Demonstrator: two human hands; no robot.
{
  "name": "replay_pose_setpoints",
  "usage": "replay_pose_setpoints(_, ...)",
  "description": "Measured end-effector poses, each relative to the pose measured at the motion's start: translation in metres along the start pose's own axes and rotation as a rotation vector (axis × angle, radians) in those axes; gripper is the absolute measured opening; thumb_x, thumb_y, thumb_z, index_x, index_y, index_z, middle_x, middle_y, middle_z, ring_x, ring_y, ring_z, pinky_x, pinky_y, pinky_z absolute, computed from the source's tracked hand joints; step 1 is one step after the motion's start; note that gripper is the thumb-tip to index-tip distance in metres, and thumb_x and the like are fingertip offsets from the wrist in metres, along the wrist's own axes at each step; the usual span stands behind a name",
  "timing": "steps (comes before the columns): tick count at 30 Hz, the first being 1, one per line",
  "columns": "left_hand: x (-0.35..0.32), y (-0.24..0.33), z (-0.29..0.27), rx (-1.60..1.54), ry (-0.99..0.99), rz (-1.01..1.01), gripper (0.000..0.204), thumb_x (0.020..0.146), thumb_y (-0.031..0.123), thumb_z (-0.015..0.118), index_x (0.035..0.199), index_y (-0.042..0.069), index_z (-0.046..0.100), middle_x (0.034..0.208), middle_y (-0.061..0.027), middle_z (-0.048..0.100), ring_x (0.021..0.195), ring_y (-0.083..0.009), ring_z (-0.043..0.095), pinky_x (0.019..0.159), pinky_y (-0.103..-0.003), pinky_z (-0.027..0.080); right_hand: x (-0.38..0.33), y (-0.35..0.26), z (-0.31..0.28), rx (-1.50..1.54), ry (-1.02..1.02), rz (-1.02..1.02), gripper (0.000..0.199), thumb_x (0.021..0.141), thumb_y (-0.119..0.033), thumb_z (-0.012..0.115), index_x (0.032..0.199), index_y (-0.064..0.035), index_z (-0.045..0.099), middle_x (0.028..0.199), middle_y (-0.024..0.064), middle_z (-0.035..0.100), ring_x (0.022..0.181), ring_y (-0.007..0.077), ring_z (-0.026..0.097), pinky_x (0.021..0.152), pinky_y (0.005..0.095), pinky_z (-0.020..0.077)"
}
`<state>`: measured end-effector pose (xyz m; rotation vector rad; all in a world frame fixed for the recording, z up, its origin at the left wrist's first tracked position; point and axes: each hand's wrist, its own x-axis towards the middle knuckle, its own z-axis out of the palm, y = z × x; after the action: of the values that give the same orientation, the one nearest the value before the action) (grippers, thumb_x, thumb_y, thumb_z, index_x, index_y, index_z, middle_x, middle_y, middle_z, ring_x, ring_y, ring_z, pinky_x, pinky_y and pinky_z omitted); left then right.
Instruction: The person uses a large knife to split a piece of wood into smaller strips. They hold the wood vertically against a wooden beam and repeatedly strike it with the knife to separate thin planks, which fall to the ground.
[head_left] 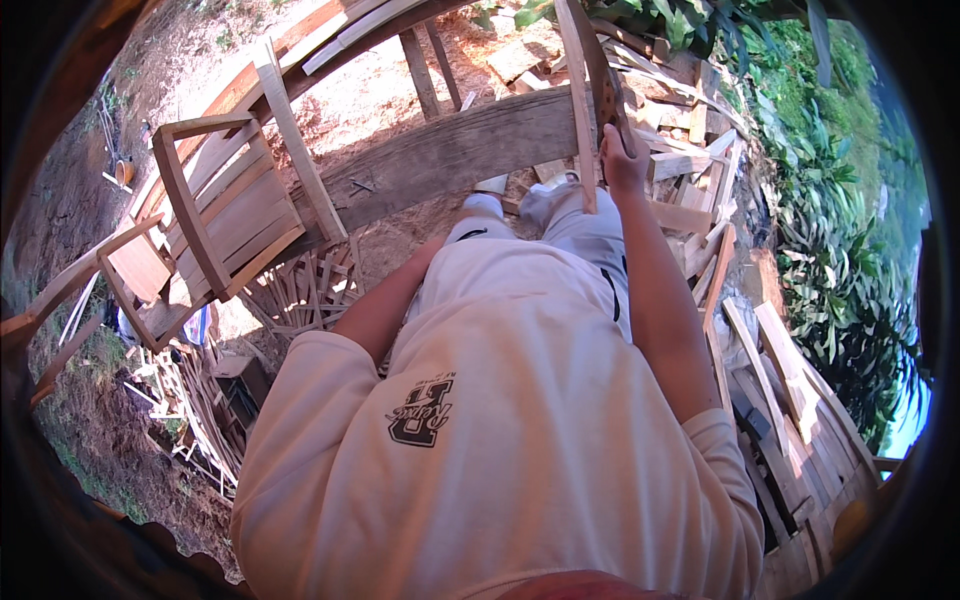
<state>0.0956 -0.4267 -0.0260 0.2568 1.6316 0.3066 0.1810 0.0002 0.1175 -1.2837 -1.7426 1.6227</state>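
Observation:
My right hand is raised at the upper right of centre. Its fingers are wrapped round a brown, flat, curved piece with small dark spots; I cannot make out its exact kind. Close beside it, a narrow pale wooden strip runs up and down across the wide bench plank. My left hand lies low by my left thigh, mostly hidden behind my shirt, so its fingers do not show. Small dark nail-like pieces lie on the plank to the left.
Wooden frames with slats stand at the left. A slanting wooden strip leans on the bench. Scrap wood is heaped at the right, with more boards below. Leafy plants border the right side. Wood shavings cover the ground beyond.

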Motion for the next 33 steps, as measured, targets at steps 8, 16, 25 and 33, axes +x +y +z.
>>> replay_pose_setpoints(8,0.01,-0.009,0.003,-0.04,0.013,0.016,0.038,0.093,0.026,0.061,0.12,0.002,0.074,0.126,-0.0239,0.071,0.113,-0.036,0.071,0.094,-0.047,0.055,-0.002,-0.005,0.001,-0.015,0.008,0.031,0.032,0.101,-0.015,0.065,0.071,-0.0072,0.058,0.062,-0.0002,0.055,0.053,0.0098,0.049,0.051,0.0277,0.0384)
replay_pose_setpoints(16,0.028,-0.027,0.01,-0.09,0.06,0.016,0.039,0.092,0.025,0.062,0.12,0.002,0.074,0.128,-0.0257,0.07,0.117,-0.0378,0.07,0.097,-0.048,0.054,-0.005,-0.011,0.003,0.072,0.013,0.094,0.028,0.102,-0.012,0.064,0.075,-0.0087,0.056,0.063,-0.0019,0.051,0.052,0.007,0.046,0.049,0.0251,0.0362)
replay_pose_setpoints(25,0.029,-0.021,0.016,-0.087,0.057,0.021,0.038,0.092,0.024,0.062,0.12,0.001,0.074,0.127,-0.0265,0.07,0.118,-0.0389,0.069,0.097,-0.049,0.054,-0.004,-0.004,0.003,-0.003,0.038,0.062,0.034,0.102,-0.015,0.064,0.07,-0.0091,0.054,0.06,-0.0007,0.05,0.052,0.0094,0.048,0.049,0.0267,0.0369)
replay_pose_setpoints(33,0.017,-0.014,0.007,-0.045,0.042,0.014,0.038,0.092,0.024,0.061,0.119,0.001,0.074,0.126,-0.0266,0.07,0.117,-0.0394,0.069,0.097,-0.049,0.054,-0.005,-0.01,0.006,-0.006,0.013,0.032,0.033,0.102,-0.015,0.064,0.07,-0.0069,0.057,0.06,0.0014,0.055,0.051,0.0105,0.049,0.049,0.0277,0.038)
